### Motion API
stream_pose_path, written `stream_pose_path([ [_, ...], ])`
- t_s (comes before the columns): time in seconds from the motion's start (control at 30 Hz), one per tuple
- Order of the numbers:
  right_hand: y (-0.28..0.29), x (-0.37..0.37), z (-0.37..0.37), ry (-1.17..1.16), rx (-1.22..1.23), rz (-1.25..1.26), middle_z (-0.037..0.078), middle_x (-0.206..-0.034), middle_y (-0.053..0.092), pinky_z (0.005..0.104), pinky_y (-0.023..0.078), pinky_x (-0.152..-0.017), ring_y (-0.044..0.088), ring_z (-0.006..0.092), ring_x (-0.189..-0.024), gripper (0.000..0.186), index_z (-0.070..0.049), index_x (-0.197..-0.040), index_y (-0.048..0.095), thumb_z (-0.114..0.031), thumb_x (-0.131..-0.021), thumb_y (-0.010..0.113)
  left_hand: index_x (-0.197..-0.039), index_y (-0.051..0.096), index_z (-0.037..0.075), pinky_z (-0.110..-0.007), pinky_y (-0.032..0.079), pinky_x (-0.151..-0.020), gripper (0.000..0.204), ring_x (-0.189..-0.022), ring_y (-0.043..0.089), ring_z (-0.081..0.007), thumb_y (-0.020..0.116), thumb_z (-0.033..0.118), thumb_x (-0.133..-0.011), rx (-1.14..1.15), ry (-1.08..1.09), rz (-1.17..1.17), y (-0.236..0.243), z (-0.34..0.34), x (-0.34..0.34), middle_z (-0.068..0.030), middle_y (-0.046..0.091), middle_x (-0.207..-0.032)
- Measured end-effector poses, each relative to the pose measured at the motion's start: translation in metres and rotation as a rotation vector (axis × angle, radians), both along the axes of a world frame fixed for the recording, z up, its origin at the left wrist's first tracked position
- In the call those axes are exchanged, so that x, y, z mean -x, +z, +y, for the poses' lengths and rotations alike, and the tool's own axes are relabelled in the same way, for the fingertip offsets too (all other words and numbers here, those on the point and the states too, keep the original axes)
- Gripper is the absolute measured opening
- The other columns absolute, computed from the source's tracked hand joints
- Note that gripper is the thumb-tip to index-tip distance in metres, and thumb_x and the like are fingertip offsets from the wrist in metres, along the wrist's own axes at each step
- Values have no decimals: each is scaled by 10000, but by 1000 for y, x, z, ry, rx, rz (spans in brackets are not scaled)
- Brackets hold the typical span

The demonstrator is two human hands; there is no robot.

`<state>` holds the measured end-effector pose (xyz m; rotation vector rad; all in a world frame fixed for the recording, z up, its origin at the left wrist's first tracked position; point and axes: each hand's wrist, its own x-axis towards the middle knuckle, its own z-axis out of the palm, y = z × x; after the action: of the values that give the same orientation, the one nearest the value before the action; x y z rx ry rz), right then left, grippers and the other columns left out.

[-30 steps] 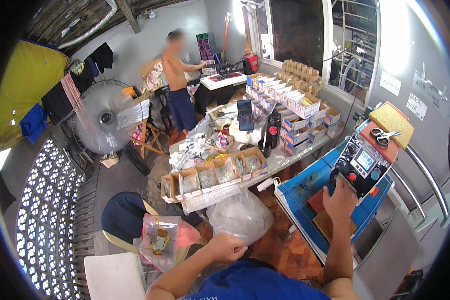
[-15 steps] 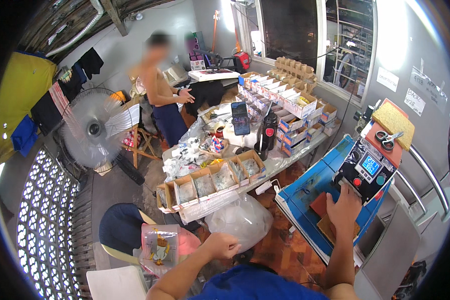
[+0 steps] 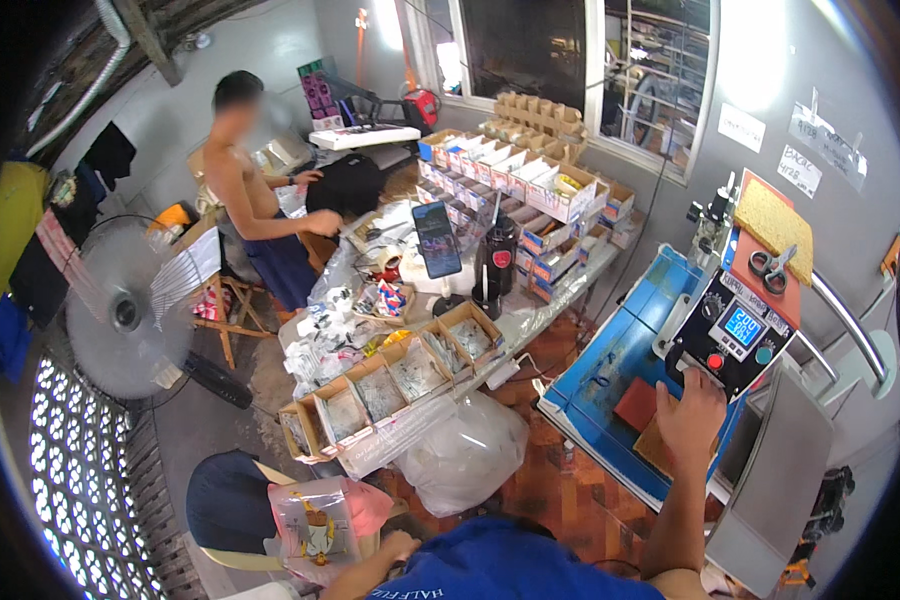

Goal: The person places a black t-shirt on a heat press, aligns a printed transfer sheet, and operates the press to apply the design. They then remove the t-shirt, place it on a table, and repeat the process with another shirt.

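Packets (image 3: 417, 371) held in box (image 3: 395, 420) along worktop's (image 3: 535, 325) near edge; floor (image 3: 540, 490) exposed rightward; right hand (image 3: 690, 410) at machine (image 3: 735, 335), left hand (image 3: 400, 545) low; grips cannot be told.

The long table (image 3: 542, 334) carries many things. Directly on it, along the near edge, stands one cardboard tray (image 3: 395, 411) with several compartments. Behind this tray lies a heap of white plastic packets (image 3: 315, 356), and a black tumbler (image 3: 499, 262) stands upright. Small cartons (image 3: 562, 200) are stacked along the far side. On the blue surface (image 3: 595, 352) at the right lie a reddish block (image 3: 635, 404) and a brown pad (image 3: 653, 448).
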<state>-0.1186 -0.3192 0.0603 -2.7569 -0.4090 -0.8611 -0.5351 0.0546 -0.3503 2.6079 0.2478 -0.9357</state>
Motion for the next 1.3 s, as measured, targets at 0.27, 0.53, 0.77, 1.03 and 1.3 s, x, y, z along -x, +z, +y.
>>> stream_pose_path([
  [0.27, 17, -13, 35, -235, 149, 171, 195, -981, 713, 487, 538, -825, 688, 395, -936, 471, -50, -1062, 692, -456, -826, 721, -1018, 743, 8, -510, 546, -811, 317, -961, 695, -417, 535, 205, -884, 185, 47, 133, -60, 11, -26, -247, 713, -1041],
  [0.53, 16, -13, 36, -369, 171, 208, 166, -806, 711, 500, 557, -713, 703, 385, -783, 397, -96, -887, 715, -490, -835, 711, -987, 755, 40, -527, 551, -824, 285, -973, 694, -414, 530, 175, -876, -39, -404, 3, -61, 80, -187, -258, 707, -1046],
  [0.77, 3, -13, 13, -220, 71, 68, 123, -782, 708, 438, 566, -626, 702, 334, -702, 428, -95, -896, 729, -519, -858, 684, -896, 750, 84, -504, 557, -744, 207, -841, 719, -344, 599, 215, -842, 178, -5, -105, -52, 26, -250, -197, 720, -824],
  [1.03, 1, -14, -5, -100, -31, 123, 102, -744, 706, 387, 569, -653, 711, 258, -687, 463, -84, -810, 692, -538, -887, 641, -871, 726, 36, -476, 563, -779, 295, -870, 698, -386, 694, 317, -787, 334, -396, 35, -62, -43, -240, -217, 722, -929],
  [1.3, -7, -17, -2, -71, -47, -40, 70, -645, 678, 366, 545, -589, 675, 233, -563, 363, -101, -747, 679, -447, -856, 693, -960, 706, 97, -441, 576, -809, 228, -979, 703, -293, 671, 272, -818, -44, -1017, -168, -72, -20, -312, -109, 738, -947],
])
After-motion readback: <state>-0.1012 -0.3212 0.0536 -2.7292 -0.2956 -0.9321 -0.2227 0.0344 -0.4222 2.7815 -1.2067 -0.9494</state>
